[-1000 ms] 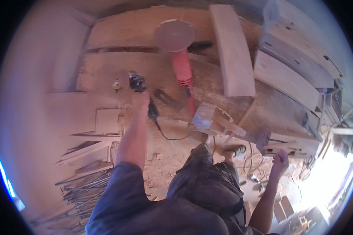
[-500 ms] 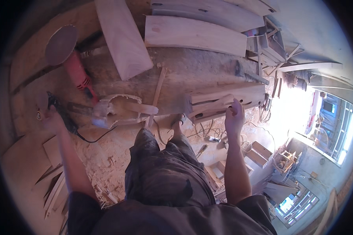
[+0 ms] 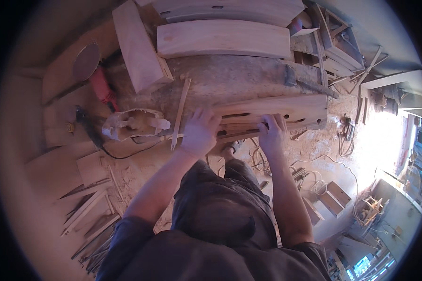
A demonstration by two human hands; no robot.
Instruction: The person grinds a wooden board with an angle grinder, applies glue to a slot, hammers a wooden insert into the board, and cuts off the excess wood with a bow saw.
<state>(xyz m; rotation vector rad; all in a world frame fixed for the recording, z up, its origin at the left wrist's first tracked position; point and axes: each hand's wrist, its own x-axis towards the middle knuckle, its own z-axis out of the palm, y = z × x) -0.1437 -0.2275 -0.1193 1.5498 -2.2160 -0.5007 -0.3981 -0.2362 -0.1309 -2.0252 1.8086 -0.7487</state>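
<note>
Long, pale wooden boards with dark slots lie side by side along the bench's near edge. My left hand is closed over their left end, slightly blurred, its fingers on top of the wood. Toward the middle, my right hand is bent round the near board's edge beside a dark slot, with its thumb side up. The undersides of the boards and some fingertips are hidden.
A red power tool with a round disc lies at the left of the workbench, near a hollow, pale, rough-edged piece. Thick planks lie across the back. A black tool with a cord sits at the left edge. Cables and wooden boxes are on the floor.
My left hand has come from the black tool at the left to the slotted boards. My right hand has moved slightly left and down, onto the near board's edge. The view has shifted.
</note>
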